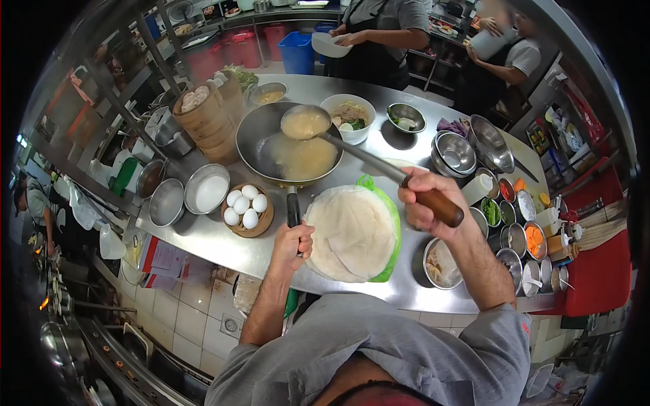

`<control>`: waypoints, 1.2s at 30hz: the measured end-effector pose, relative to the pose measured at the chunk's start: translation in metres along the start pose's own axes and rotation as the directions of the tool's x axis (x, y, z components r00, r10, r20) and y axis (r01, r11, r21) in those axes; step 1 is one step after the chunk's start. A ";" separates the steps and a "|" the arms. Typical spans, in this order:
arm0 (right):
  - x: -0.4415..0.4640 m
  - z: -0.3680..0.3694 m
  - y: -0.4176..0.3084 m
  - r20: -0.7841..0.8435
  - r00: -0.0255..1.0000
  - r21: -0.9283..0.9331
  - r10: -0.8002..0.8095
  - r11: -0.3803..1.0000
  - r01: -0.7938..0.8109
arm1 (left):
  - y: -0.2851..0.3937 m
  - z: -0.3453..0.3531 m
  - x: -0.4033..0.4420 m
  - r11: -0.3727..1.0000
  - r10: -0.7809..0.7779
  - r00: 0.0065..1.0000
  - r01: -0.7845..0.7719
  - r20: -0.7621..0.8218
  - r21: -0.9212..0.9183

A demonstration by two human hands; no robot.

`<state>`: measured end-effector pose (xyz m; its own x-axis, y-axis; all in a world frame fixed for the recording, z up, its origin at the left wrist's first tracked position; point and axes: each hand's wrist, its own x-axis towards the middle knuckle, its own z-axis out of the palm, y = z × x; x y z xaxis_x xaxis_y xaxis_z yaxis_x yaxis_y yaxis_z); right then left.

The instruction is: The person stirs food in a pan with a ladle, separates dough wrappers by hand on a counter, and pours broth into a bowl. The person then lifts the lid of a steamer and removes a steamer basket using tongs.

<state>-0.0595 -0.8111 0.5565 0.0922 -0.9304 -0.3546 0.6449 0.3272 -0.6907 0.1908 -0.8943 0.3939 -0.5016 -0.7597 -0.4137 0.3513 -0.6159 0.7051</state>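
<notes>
My left hand (292, 245) is wrapped round the black handle of a dark wok (254, 139), which is tipped so broth (305, 161) gathers on its right side. In my right hand (433, 201) is the wooden handle of a long ladle (365, 157). The ladle's bowl, full of cloudy broth, is over the wok near its far rim. Just beyond the wok stands a white bowl (367, 108) with noodles, greens, an egg and what looks like meat. Between my forearms lies a stack of thin round white sheets (351, 233) on a green plastic bag (389, 267).
Eggs fill a small bamboo basket (249, 227) left of the wok. Bamboo steamers (213, 132) rise behind it. Steel bowls (455, 152) and many small ingredient containers (535, 237) crowd the right side. Across the steel table (393, 152), one person (386, 37) holds a white bowl.
</notes>
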 end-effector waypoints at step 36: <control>0.071 -0.110 0.020 -0.167 0.903 -0.828 -0.396 0.553 0.089 | 0.090 0.049 0.117 0.966 0.141 0.990 -0.132 -0.022 0.223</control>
<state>-0.1235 -0.8528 0.4476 -0.2991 -0.9421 -0.1518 -0.2634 0.2345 -0.9358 0.1251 -1.0282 0.4375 -0.4293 -0.8434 -0.3231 0.2292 -0.4477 0.8643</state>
